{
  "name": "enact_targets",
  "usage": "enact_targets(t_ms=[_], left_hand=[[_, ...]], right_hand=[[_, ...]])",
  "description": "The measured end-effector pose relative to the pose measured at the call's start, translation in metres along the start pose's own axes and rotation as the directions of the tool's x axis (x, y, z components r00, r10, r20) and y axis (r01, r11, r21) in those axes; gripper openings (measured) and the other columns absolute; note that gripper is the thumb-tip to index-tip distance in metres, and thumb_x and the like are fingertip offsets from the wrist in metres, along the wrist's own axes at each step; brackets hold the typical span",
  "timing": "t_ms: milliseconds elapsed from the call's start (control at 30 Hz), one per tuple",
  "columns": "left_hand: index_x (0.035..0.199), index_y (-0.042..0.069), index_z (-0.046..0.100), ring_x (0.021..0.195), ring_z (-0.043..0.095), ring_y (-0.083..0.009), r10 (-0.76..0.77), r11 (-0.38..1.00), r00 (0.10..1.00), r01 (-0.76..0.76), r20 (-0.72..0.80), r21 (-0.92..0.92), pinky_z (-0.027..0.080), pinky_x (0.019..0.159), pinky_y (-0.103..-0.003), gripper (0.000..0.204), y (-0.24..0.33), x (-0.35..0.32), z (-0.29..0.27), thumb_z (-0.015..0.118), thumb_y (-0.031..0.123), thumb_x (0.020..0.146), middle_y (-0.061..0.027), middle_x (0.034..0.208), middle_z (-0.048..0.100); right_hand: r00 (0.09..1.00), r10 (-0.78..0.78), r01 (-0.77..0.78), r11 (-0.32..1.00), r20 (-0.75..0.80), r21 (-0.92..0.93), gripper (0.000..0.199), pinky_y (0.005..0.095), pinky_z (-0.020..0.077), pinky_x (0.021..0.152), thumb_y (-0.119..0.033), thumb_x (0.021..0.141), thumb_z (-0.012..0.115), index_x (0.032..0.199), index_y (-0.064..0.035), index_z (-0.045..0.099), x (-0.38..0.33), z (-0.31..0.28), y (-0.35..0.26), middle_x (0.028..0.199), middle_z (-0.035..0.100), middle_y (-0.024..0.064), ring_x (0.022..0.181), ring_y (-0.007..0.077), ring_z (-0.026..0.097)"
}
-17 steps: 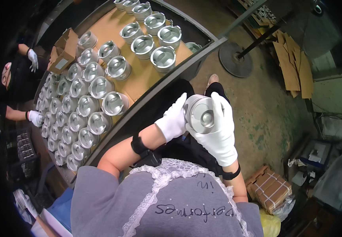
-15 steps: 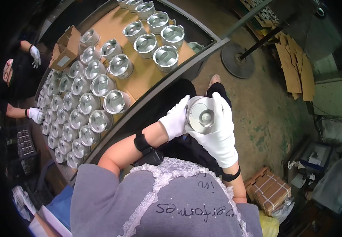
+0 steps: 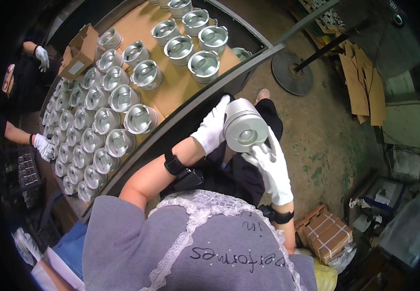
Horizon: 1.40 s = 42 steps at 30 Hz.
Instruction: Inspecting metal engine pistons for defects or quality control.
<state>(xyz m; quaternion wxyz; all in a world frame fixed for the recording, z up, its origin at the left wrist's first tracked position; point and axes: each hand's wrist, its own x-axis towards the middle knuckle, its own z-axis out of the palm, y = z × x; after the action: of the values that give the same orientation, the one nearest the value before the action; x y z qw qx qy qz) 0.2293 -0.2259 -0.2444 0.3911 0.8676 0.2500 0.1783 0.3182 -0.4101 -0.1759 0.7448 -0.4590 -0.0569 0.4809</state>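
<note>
A silvery metal piston [image 3: 243, 120] is between my hands in front of my lap, tilted so that its crown with a round hollow and its grooved side both show. My left hand [image 3: 213, 127], in a white glove, grips its left side, with some fingers hidden behind it. My right hand [image 3: 271, 170], gloved too, has its fingers and thumb against the lower right edge of the crown. Many similar pistons [image 3: 142, 119] stand in rows, open ends up, on the cardboard-covered table [image 3: 178, 89] to my left.
The table's metal rim [image 3: 190, 103] runs beside my left arm. An open cardboard box [image 3: 80, 53] stands among the pistons. A co-worker's gloved hand [image 3: 43, 147] touches the far-left rows. On the right are a round stand base [image 3: 292, 72] and a strapped carton [image 3: 324, 234].
The piston has tipped, so its grooved side now shows above the crown. My right hand has slid down from its right side to its lower edge.
</note>
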Motion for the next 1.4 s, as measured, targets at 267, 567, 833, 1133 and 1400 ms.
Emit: enact_targets(t_ms=[267,567,833,1133,1400], left_hand=[[0.122,0.002,0.06,0.081,0.064,-0.0253,-0.088,0.969,0.987,0.117,0.137,-0.216,0.05,0.08,-0.034,0.042,0.036,0.025,-0.025,0.039,0.033,0.105,-0.0159,0.101,0.067],[0.135,0.005,0.051,0.086,0.066,-0.0323,0.363,0.93,0.905,-0.366,0.221,-0.029,0.055,0.073,-0.037,0.041,0.081,0.027,-0.061,0.051,0.012,0.095,-0.0179,0.109,0.066],[0.119,0.006,0.064,0.088,0.066,-0.0302,0.122,0.99,0.963,-0.101,0.242,-0.096,0.052,0.079,-0.035,0.029,0.079,0.03,-0.058,0.049,0.023,0.101,-0.0162,0.102,0.068],[0.102,0.0,0.068,0.082,0.055,-0.0106,-0.167,0.83,0.923,0.322,0.347,-0.455,0.044,0.079,-0.027,0.048,0.056,0.034,-0.048,0.057,0.046,0.097,-0.0034,0.087,0.064],[0.098,0.0,0.067,0.08,0.05,-0.0072,-0.184,0.799,0.953,0.288,0.241,-0.528,0.043,0.076,-0.025,0.047,0.066,0.031,-0.055,0.055,0.045,0.098,0.0003,0.08,0.059]], right_hand=[[0.996,0.003,-0.022,0.979,0.094,0.203,0.075,0.0461,0.0522,0.096,-0.014,0.085,0.071,0.146,-0.0069,0.029,0.017,0.002,0.027,0.13,0.055,0.0174,0.114,0.0323,0.059],[0.955,0.122,-0.262,0.779,0.271,0.57,0.061,0.0363,0.0579,0.087,-0.017,0.086,0.07,0.139,-0.0042,0.043,0.019,-0.024,0.063,0.132,0.055,0.0127,0.113,0.0303,0.059],[0.974,0.146,-0.212,0.864,0.175,0.458,0.066,0.0404,0.0583,0.087,-0.016,0.086,0.069,0.143,-0.0059,0.037,0.025,-0.021,0.057,0.134,0.052,0.0182,0.113,0.0352,0.059],[0.897,-0.436,0.398,0.731,0.07,-0.555,0.067,0.0334,0.0453,0.102,0.003,0.088,0.052,0.151,-0.0048,0.028,0.037,-0.016,0.035,0.142,0.048,0.0126,0.125,0.027,0.052],[0.952,0.135,-0.259,0.832,0.274,0.491,0.081,0.0508,0.0467,0.102,-0.029,0.081,0.076,0.146,-0.0045,0.034,0.03,-0.004,0.04,0.143,0.043,0.0216,0.126,0.0421,0.05]])
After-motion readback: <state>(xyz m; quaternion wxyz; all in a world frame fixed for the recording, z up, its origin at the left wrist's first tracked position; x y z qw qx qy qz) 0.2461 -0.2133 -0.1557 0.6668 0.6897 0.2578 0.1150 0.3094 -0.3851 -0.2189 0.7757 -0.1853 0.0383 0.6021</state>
